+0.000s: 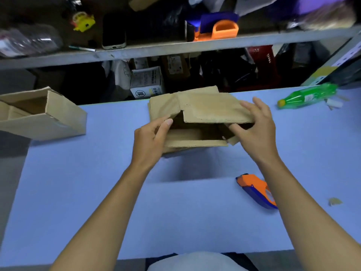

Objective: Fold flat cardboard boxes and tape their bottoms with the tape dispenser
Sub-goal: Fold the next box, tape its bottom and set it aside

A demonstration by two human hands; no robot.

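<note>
A: Where was the cardboard box (197, 118)?
B: At mid-tabletop (97, 192); flaps were gripped by left hand (151, 139) and right hand (257, 130).
A: Tape dispenser (256, 190)?
B: Lay untouched, near right.

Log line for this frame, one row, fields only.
stage: folding bottom flaps | left hand: holds cardboard box flap | right hand: holds far flap | tape dispenser: idle on table

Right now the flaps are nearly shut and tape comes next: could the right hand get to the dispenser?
Probably yes. The dispenser lies on the table beside the right forearm, nothing on it. But the right hand grips the box and must let go first.
</note>
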